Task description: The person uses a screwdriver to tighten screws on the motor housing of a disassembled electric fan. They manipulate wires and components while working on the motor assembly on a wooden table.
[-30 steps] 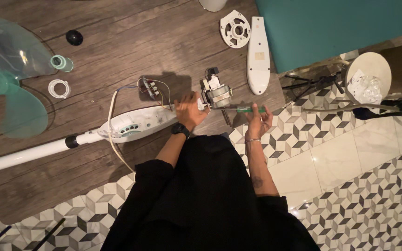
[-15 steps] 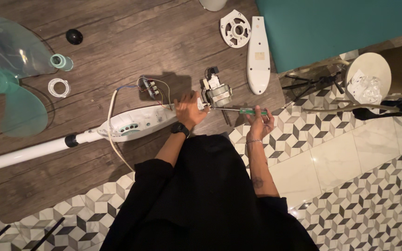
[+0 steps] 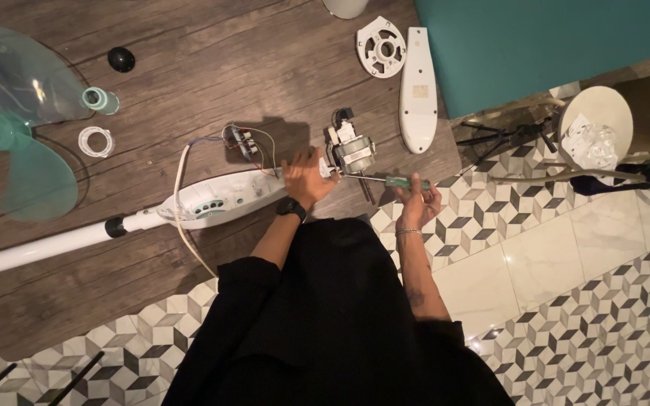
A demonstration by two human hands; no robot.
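A dismantled pedestal fan lies on the floor. My left hand [image 3: 306, 177], with a dark watch on the wrist, grips the white fan housing [image 3: 220, 201] beside the bare metal motor [image 3: 351, 151]. My right hand [image 3: 418, 201] holds a green-handled screwdriver [image 3: 406, 183], whose shaft points left to the base of the motor. Loose wires and a small switch block [image 3: 244, 142] trail from the housing. The white pole [image 3: 35, 248] runs off to the left.
Translucent green fan blades [image 3: 16, 143], a green cap [image 3: 99, 100], a white ring [image 3: 95, 141] and a black knob [image 3: 120, 59] lie at the left. A round white bracket [image 3: 380, 46] and long white cover [image 3: 418, 90] lie above. A teal mat [image 3: 536, 45] and round stool [image 3: 599, 113] stand right.
The screwdriver in my right hand has shifted slightly by the motor. My left hand stays on the housing.
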